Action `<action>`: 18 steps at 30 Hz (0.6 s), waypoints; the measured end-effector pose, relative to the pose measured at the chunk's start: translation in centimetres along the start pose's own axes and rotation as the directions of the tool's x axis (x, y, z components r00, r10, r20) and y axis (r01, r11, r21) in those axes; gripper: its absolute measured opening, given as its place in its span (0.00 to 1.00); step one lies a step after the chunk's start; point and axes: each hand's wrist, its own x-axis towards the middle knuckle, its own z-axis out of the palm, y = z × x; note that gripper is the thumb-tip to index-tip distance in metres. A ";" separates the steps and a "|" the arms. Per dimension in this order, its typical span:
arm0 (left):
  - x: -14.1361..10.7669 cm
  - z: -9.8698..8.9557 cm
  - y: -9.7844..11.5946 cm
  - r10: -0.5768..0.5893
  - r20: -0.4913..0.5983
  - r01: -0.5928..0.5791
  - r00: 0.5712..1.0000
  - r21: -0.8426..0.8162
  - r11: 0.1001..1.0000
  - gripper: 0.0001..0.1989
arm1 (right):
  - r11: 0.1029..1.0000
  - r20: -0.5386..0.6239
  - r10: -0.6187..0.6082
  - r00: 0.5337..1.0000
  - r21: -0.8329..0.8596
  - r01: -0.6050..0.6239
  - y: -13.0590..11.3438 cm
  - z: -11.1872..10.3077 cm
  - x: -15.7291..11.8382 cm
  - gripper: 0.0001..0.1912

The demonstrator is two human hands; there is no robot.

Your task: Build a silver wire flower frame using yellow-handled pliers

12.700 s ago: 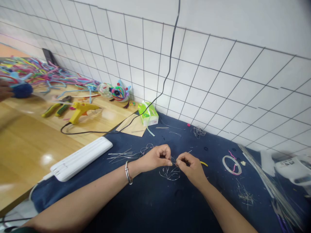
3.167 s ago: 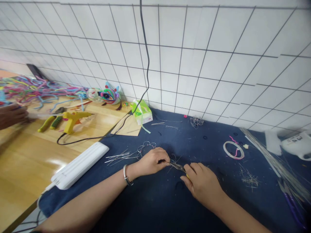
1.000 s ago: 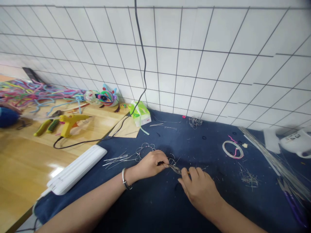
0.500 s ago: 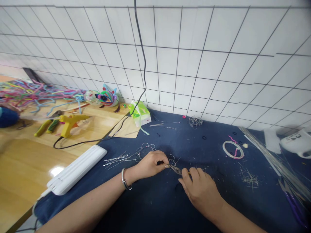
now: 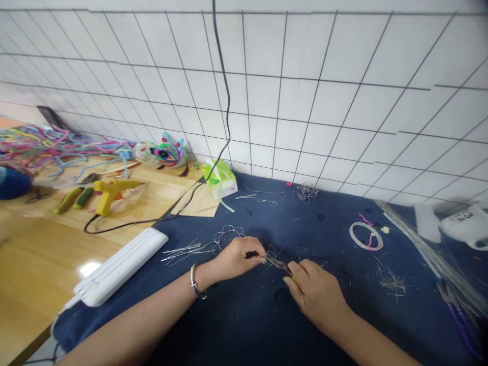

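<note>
My left hand, with a silver bangle at the wrist, pinches thin looped wire between thumb and fingertips. My right hand is closed round the yellow handle of a pair of pliers. The pliers' jaws reach the wire right at my left fingertips; whether they are clamped on it is too small to tell. Behind my left hand lies a flower-shaped wire piece with small reddish beads. Loose straight wires are spread to the left of it.
A white power strip lies at the left edge of the dark cloth. Beyond it are a yellow glue gun and a tissue pack. On the right are a ring-shaped coil, wire clippings, purple-handled scissors and a white mug.
My right hand has turned a little and the pliers have tilted slightly, showing more of the yellow handle. The left hand keeps nearly the same place.
</note>
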 end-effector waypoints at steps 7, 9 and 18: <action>0.1 -0.2 0.3 -0.025 -0.016 0.025 1.000 -0.023 0.999 0.02 | 0.965 0.094 0.083 0.992 0.242 -0.103 0.3 0.3 0.2 0.13; 0.1 -0.2 0.3 -0.019 -0.017 0.019 1.000 -0.023 1.000 0.03 | 0.945 0.119 0.103 0.988 0.299 -0.135 0.2 0.3 0.2 0.13; -0.1 -0.3 0.3 0.016 -0.016 -0.015 1.000 0.021 1.000 0.04 | 0.917 0.169 0.110 0.979 0.364 -0.166 0.4 0.4 0.1 0.12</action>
